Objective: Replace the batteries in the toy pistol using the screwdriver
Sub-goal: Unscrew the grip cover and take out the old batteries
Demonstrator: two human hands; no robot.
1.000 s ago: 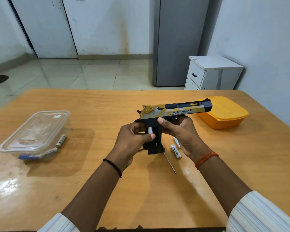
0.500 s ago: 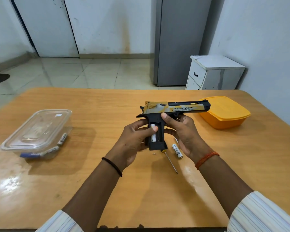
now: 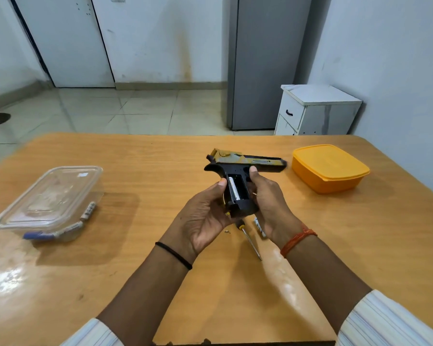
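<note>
Single head-worn wide-angle view, looking forward and down from close above a wooden table (image 3: 360, 245); both forearms entering from 6 o'clock, floor and door (image 3: 68, 41) far off toward 12 o'clock.

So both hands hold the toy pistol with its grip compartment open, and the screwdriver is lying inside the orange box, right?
Not quite. Both hands, left and right, do hold the toy pistol with its compartment open, but the head view shows the screwdriver lying on the table beneath them. The orange box has its lid on.
</note>
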